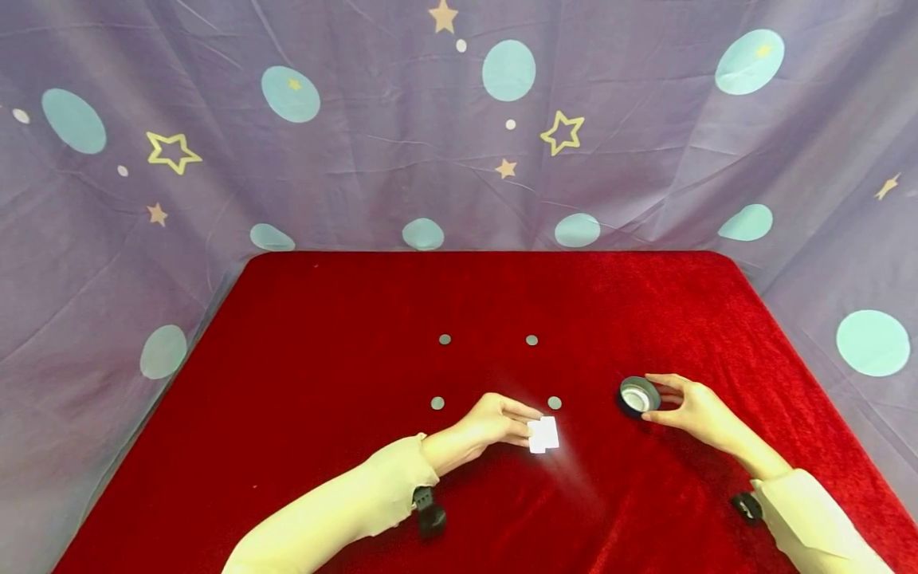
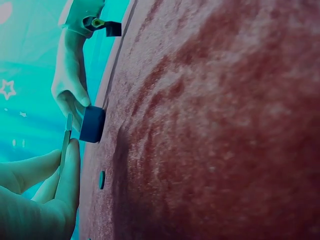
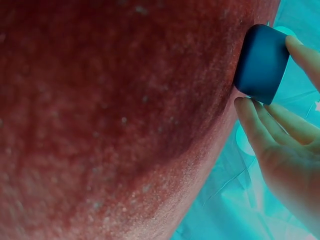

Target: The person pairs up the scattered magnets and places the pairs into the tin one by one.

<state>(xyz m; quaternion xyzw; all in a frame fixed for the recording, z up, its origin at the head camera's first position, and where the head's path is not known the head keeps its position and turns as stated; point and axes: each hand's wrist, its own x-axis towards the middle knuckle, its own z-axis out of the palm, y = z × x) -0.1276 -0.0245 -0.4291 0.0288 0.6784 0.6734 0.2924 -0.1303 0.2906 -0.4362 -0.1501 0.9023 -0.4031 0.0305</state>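
My left hand (image 1: 495, 422) pinches a thin, flat piece (image 1: 543, 433) between thumb and fingers. From the head view it glares bright white with a stepped outline; its exact kind cannot be made out. Edge-on, the same plate (image 2: 65, 142) looks slim in the left wrist view. To the right, my right hand (image 1: 701, 410) grips a short dark round container (image 1: 637, 399) by its side, thumb and fingers on opposite sides. Its open top faces up, showing a pale inside. In the right wrist view the container (image 3: 261, 65) is tilted, close to the cloth; contact cannot be told.
Several small pale discs lie apart on the red cloth (image 1: 344, 335), among them one disc (image 1: 555, 402) just beyond the left hand and another (image 1: 445, 340) farther back. A purple curtain (image 1: 373, 119) with stars and dots stands behind and beside the table.
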